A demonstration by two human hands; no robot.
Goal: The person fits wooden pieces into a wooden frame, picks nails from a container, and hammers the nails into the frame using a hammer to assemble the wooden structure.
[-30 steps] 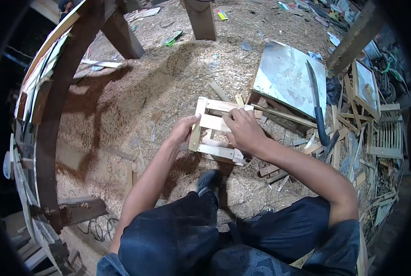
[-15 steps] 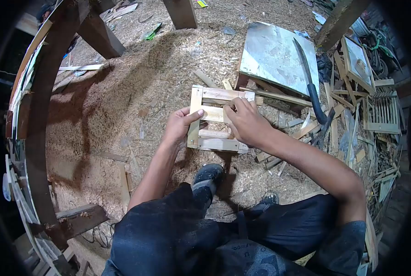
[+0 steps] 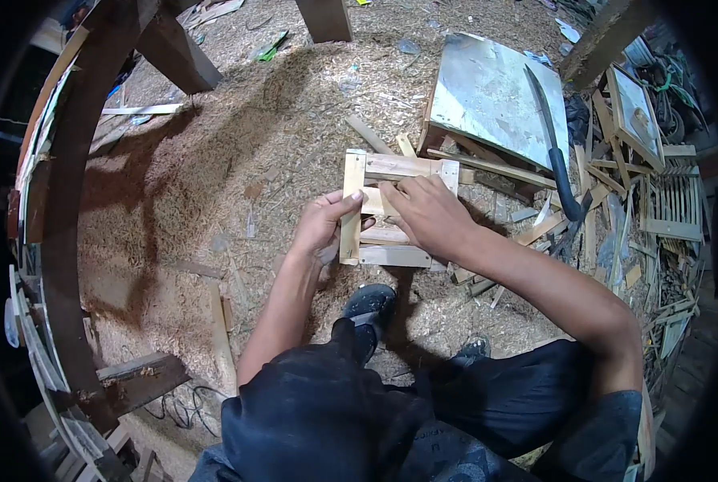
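Observation:
A small frame of pale wooden slats (image 3: 352,173) is held up in front of me, with several crosspieces between its two side pieces. My left hand (image 3: 324,222) grips the left side piece, thumb on top and fingers underneath. Over the right part of the frame lies my right hand (image 3: 431,210), its fingers bent onto the middle slat (image 3: 371,202) and the right side piece. The right palm hides much of that side. Whether a small item sits under the right fingertips I cannot tell.
A box with a whitish, scuffed top (image 3: 487,88) stands ahead to the right, and a long blade with a dark handle (image 3: 564,181) lies on it. Wood offcuts (image 3: 592,217) and a slatted rack (image 3: 674,201) crowd the right. Sawdust and shavings (image 3: 174,201) cover the ground. Thick posts (image 3: 323,20) rise ahead.
The view has shifted slightly, so the surroundings sit a little to the right. My right hand's fingers have come down flatter and further left over the middle slat. The left hand keeps its hold.

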